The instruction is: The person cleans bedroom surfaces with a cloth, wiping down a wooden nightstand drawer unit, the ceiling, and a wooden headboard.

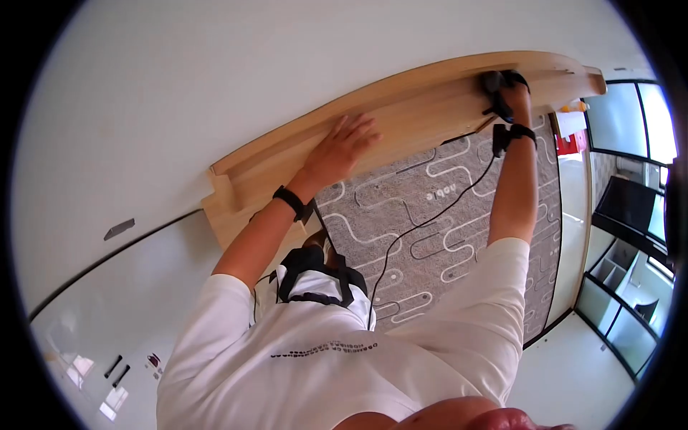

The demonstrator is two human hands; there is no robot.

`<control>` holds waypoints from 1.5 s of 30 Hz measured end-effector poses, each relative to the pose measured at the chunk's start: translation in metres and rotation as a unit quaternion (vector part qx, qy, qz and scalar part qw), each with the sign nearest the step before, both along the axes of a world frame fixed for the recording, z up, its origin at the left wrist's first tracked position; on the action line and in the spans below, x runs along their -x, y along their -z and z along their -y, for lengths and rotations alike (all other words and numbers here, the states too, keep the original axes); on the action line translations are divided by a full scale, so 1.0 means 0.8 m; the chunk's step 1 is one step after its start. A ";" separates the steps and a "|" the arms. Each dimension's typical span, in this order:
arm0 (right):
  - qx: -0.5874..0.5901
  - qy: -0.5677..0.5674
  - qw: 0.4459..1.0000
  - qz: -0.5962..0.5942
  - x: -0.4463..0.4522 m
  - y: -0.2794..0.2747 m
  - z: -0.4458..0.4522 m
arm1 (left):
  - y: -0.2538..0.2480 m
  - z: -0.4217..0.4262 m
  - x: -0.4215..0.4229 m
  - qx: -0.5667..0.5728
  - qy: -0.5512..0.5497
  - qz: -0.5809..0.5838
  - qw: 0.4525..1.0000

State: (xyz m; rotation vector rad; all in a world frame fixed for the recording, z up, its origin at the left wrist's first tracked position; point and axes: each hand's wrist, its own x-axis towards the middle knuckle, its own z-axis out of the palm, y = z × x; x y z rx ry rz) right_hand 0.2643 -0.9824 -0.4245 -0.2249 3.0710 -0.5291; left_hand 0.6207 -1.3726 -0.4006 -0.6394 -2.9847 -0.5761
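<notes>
My left hand [344, 147] rests with its fingers outstretched on a long wooden board with raised edges [408, 115], holding nothing. Toward the board's right end, my right hand [514, 97] is closed around a dark handheld object [493, 81]. Its rounded dark end lies against the wood, but its exact kind is unclear. Black bands circle both wrists, and a small black device [499, 140] sits at the right one. From near that wrist a black cord [423, 223] runs down to my waist.
Below the board lies a grey patterned rug [430, 251] with light curving lines. A pale wall [215, 72] stands beyond the board. Off to the right are a red box [570, 145] and glass-fronted panels [620, 118]. Two black handles [117, 371] show at lower left.
</notes>
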 end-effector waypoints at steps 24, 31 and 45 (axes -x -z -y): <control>-0.016 -0.238 0.969 0.063 -0.379 -0.044 0.315 | -0.022 0.019 -0.075 -0.137 0.035 -0.133 0.981; 0.020 -0.307 0.950 0.056 -0.522 -0.052 0.422 | -0.006 0.081 -0.224 -0.106 -0.190 -0.083 0.973; 0.115 -0.234 0.965 0.044 -0.595 -0.036 0.426 | -0.036 0.071 -0.212 0.032 -0.190 0.031 0.981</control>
